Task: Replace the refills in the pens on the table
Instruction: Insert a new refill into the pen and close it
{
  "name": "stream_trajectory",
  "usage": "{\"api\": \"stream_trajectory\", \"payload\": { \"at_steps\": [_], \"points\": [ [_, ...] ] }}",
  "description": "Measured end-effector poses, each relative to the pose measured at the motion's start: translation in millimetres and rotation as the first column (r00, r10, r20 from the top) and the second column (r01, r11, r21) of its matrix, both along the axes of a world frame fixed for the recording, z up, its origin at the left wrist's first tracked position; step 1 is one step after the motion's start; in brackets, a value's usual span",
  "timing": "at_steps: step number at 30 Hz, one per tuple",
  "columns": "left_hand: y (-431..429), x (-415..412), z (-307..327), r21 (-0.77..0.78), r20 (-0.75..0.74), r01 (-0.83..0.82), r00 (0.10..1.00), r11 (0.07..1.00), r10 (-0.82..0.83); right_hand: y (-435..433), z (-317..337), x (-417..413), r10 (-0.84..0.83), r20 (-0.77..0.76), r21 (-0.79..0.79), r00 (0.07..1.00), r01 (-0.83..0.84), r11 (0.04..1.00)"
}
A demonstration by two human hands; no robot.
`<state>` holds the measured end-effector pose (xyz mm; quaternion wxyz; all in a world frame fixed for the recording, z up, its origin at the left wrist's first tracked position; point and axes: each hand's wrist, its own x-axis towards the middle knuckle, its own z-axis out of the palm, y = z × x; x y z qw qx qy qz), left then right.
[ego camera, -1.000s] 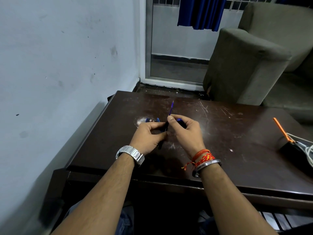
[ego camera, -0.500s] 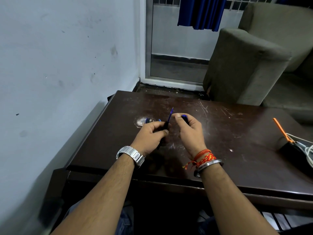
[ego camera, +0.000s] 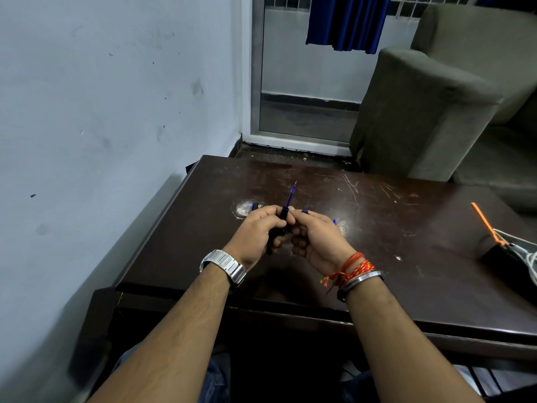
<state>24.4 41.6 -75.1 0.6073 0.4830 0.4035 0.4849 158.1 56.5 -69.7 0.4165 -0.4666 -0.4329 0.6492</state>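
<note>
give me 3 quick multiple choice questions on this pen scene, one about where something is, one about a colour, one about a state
1. Where does the orange tool lie?
A. at the table's right edge
B. on the sofa
C. in the left hand

2. What colour is the refill that sticks up from between the hands?
A. red
B. blue
C. green

3. What is the left hand doing?
A. resting flat on the table
B. hanging off the table edge
C. closed around the dark pen barrel

Answers:
1 A, it lies at the far right of the table, beside white cables.
2 B, the thin shaft above the fingers is blue.
3 C, its fingers wrap the barrel, and the right hand meets it at the barrel's top.
</note>
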Motion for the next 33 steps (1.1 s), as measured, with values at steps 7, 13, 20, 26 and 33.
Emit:
{"api": "stream_trajectory", "payload": {
  "at_steps": [7,13,20,26,33],
  "points": [
    [1,-5,0,-0.015,0.073,-0.009,0.997,1.0,0.01,2,-2,1,-0.131,-0.09,0.079,0.987,0.139,0.987],
    [1,-11,0,-0.139,-0.073,-0.013,0.997,0.99,0.003,7,2,5,-0.311,-0.127,0.269,0.942,0.335,0.903],
    [-2,-9,2,-0.193,-0.156,0.049,0.984,0.98,-0.08,11,3,8,-0.407,-0.184,0.319,0.895,0.446,0.836],
    [0,-11,-3,-0.177,-0.198,0.05,0.977,0.983,-0.085,9,7,8,-0.399,-0.176,0.333,0.9,0.436,0.836],
    [3,-11,-8,-0.172,-0.218,0.047,0.972,0.984,-0.084,2,9,4,-0.362,-0.103,0.354,0.926,0.375,0.857]
  ]
}}
